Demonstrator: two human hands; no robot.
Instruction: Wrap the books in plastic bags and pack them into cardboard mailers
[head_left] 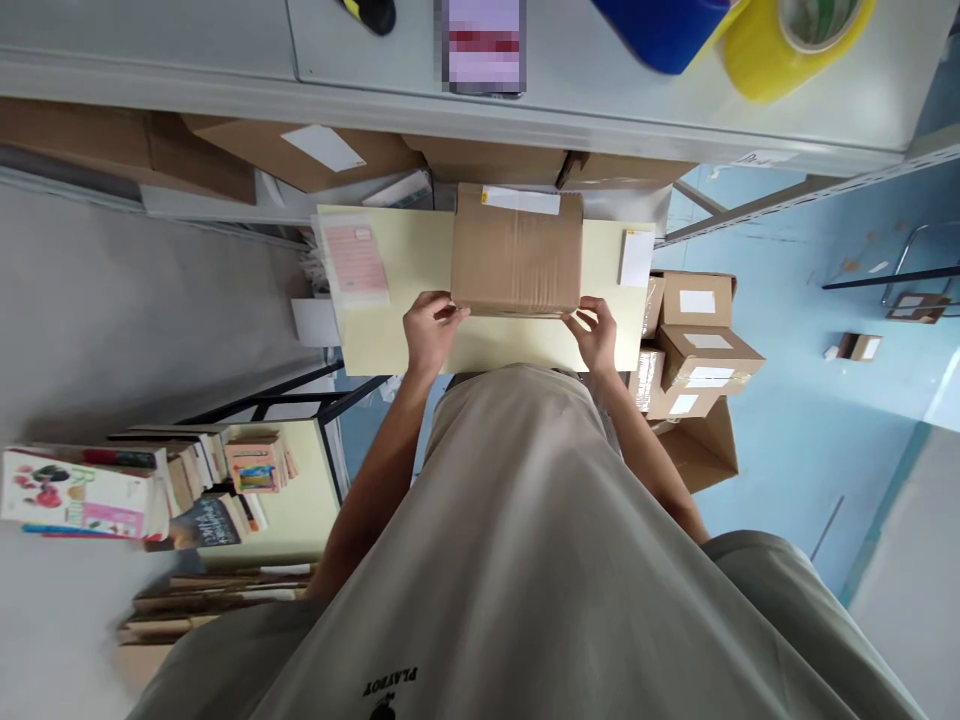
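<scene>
I have both hands on the near corners of the cardboard box (pixel 517 250), which sits taped shut on the pale yellow table (pixel 405 260), just ahead of my body. My worry from here: the hold is only at the two near corners, so a quick pull could tip the far edge or let the box slide against the white label (pixel 636 257) lying near its right side (the pink packet (pixel 356 262) on the other side lies clear of it). My left hand (pixel 430 326) curls its fingers over the left corner, pressed against the cardboard; my right hand (pixel 597 332) does the same at the right corner, fingers bent and close together, thumb on the near face. Both forearms reach straight forward from my sides, wrists about level. More taped boxes (pixel 701 345) are stacked right of the table.
</scene>
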